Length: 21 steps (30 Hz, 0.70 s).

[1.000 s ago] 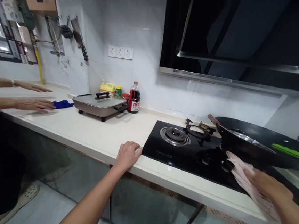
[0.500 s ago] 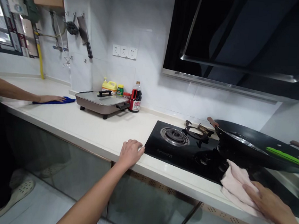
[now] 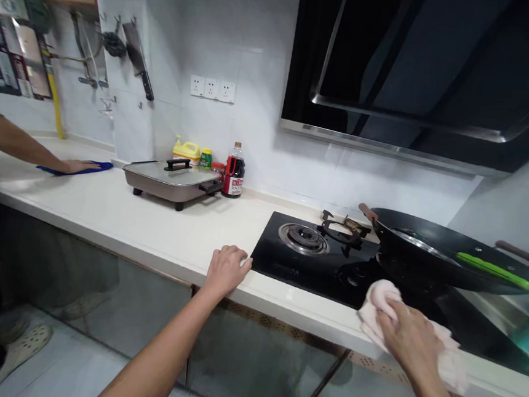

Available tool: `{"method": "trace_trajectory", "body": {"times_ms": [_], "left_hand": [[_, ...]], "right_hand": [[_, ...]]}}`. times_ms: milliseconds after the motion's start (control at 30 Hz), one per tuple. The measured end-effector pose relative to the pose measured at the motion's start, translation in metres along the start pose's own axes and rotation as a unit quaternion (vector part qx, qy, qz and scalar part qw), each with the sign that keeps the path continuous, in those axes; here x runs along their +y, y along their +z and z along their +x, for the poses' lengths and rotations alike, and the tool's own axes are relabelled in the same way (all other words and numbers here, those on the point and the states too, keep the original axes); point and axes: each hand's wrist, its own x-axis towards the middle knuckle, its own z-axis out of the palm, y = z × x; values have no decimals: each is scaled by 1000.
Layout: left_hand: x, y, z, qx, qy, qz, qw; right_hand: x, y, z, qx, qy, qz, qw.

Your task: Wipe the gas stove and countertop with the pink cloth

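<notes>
My left hand [image 3: 228, 269] rests on the counter's front edge, beside the near left corner of the black gas stove [image 3: 319, 262]. Its fingers lie on the white surface with the thumb apart, and I see nothing held in it. My right hand [image 3: 412, 338] grips a pale pink cloth [image 3: 378, 301], bunched at the front edge of the stove and the counter. Part of the cloth hangs over the edge, blurred. Behind that hand a black wok [image 3: 430, 262] sits on the right burner, with a green-handled tool [image 3: 494, 270] lying in it.
A lidded electric pan [image 3: 168, 184] stands on the white counter [image 3: 151, 225], near a soy sauce bottle [image 3: 234, 174]. At the left, another person's hand [image 3: 77, 165] presses a blue cloth [image 3: 103, 167] to the counter. A dark range hood [image 3: 414, 69] overhangs the stove.
My right hand has moved left along the front edge with the pink cloth, which is now more bunched. My left hand stays on the counter. The other person's blue cloth has shifted left in view.
</notes>
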Motion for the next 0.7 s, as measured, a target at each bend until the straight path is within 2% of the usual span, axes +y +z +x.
{"method": "trace_trajectory", "body": {"times_ms": [67,133,300,400,467,533,700], "left_hand": [[0,0,0,0,3,7,1000],[0,-1,0,-1,3,13,1000],[-1,-4,1,-5,0,23,1000],[-2,-8,2,-7,-3,23,1000],[-3,-9,3,-11,-11,18,1000],[-5,-10,4,-13,-18,7,1000],[-11,-6,6,-13,-18,-22,1000]], "right_hand": [[-39,-2,-9,56,-33,26,998],[-85,-6,-13,62,-87,55,993],[-206,-20,-11,17,-186,160,969],[-257,-22,-14,-7,-272,224,936],[-275,-20,-18,0,-307,254,917],[-279,-17,-21,12,-316,271,909],[-246,-14,-24,16,-306,285,908]]}}
